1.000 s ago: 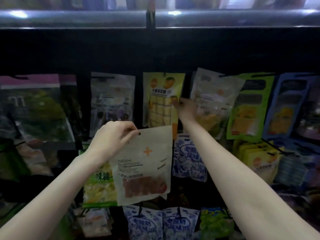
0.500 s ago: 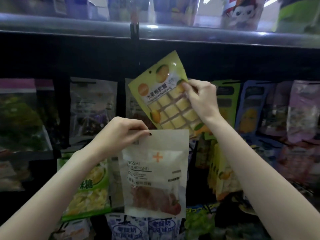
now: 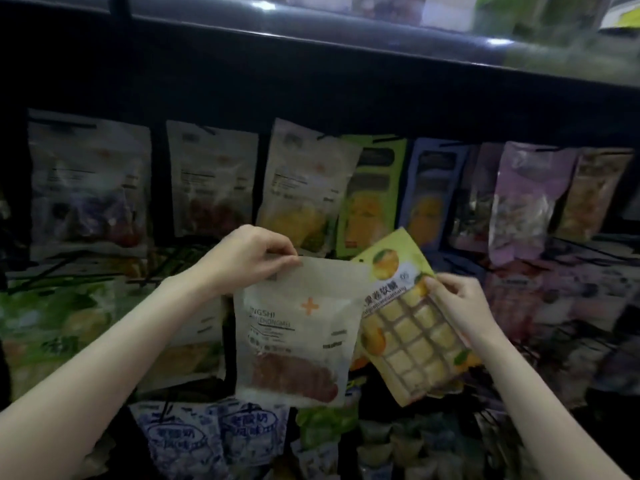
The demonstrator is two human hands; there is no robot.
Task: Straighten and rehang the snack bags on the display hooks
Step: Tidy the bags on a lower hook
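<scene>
You hold two snack bags, one in each of your hands, both off the hooks and in front of the display at the centre of the frame. Your left hand (image 3: 247,258) pinches the top left corner of the white bag (image 3: 298,337), thumb and fingers curled over its edge; it hangs upright, with an orange cross on its front and reddish pieces showing through the lower window. Your right hand (image 3: 457,306) grips the yellow bag (image 3: 408,327) along its right edge, fingers wrapped onto the front. That bag is tilted with its top toward the upper left, and its left side sits behind the white bag's right edge.

Behind them, across the middle of the frame, a row of about eight bags hangs under a dark shelf (image 3: 311,64): three pale ones at left, then green, blue, a dark one, a lilac one and a yellowish one at far right. Lower left hold green bags (image 3: 52,327); at bottom centre sit two blue-and-white bags (image 3: 211,434). The display is dim, and the lower right is too blurred to count.
</scene>
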